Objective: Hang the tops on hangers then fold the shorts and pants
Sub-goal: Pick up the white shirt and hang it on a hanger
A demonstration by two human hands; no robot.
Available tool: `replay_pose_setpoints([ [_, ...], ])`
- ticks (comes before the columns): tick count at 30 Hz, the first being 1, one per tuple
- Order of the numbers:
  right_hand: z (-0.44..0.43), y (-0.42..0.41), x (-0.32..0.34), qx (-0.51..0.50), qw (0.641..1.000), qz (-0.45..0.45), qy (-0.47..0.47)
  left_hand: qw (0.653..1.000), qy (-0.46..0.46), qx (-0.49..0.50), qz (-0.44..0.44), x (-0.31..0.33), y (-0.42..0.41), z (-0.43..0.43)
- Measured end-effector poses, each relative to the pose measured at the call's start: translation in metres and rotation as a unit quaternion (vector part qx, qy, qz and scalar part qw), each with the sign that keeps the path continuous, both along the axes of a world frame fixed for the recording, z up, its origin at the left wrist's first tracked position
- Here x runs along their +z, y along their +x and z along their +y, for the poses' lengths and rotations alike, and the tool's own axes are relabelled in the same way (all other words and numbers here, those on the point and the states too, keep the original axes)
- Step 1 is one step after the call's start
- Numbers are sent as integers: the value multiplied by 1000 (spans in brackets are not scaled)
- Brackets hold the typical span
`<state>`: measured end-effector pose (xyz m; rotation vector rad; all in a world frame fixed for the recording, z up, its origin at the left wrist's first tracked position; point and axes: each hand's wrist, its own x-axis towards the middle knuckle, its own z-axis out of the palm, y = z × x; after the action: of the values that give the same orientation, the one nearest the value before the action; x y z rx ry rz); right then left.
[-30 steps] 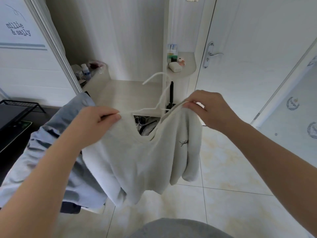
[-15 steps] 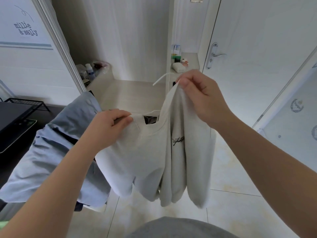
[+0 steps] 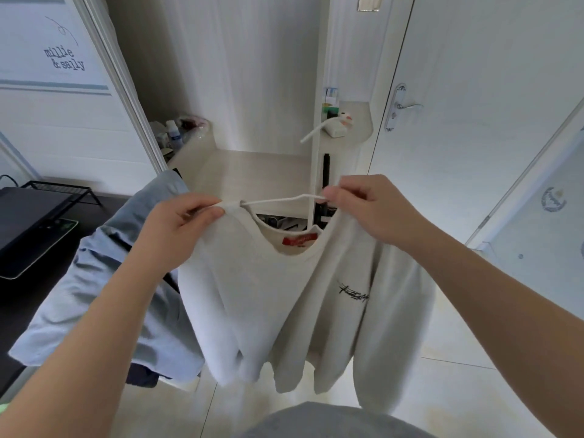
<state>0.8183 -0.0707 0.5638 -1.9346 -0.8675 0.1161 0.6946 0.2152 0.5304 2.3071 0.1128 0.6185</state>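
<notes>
Head view: your left hand and right hand pinch the shoulders of a pale T-shirt hanging mid-air, hem down, on a white hanger. Chest script unreadable; wall panel reads "millie & sally".

Only 1 legible text: "millie & sally", grey lowercase, 2 lines, on the white panel upper left, w/ a thin curly line above it. Red neck label inside the white top: lettering too small to read. Black script print on its chest: scrawl, can't make out. Round emblem on the pale panel far right: blurred, illegible.
</notes>
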Motion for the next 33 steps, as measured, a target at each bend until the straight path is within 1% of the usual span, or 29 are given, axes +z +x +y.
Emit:
replay_pose_setpoints([
  [3, -9, 4, 0, -25, 1000, -10, -3, 1000, 2, 2, 1, -2, -4, 11],
  [9, -9, 1, -1, -17, 999, -34, -39, 999, -22, 13, -25, -1, -2, 12],
  [11, -11, 0, -2, -13, 999, -30, -43, 999, -27, 11, -28, 0, -3, 12],
  [14, -15, -1, -5, -4, 999, -8, -46, 1000, -8, -2, -21, 1, -3, 10],
  [16, -16, -2, -8, -8, 999, 16, -33, 1000, 8, -10, -18, 3, -2, 8],
  [18, -16, -2, -10, -26, 999, 20, -13, 999, 13, -18, -23, 3, -2, 8],
  [19, -16, -2, -10, -37, 999, 13, 0, 1000, 7, -22, -17, 1, -2, 8],
  [21, -17, 0, -9, -57, 998, -5, 23, 999, -8, -25, 37, -8, -2, 11],
  [23, -21, 2, -9, -64, 997, -17, 30, 995, -1, -6, 96, -22, -4, 15],
  [24, -23, 3, -10, -62, 998, -17, 25, 995, 5, 11, 103, -28, -6, 17],
  [25, -26, 5, -12, -56, 998, -12, 12, 995, 8, 32, 94, -32, -7, 19],
  [27, -29, 8, -16, -40, 999, -1, -32, 996, -15, 71, 48, -34, -10, 24],
  [29, -31, 11, -18, -34, 998, 11, -54, 995, -43, 85, 8, -34, -11, 27],
  [31, -29, 10, -19, -38, 998, 19, -47, 994, -59, 87, 1, -34, -10, 27],
  [33, -26, 8, -20, -43, 998, 18, -31, 994, -69, 84, 14, -33, -8, 25],
])
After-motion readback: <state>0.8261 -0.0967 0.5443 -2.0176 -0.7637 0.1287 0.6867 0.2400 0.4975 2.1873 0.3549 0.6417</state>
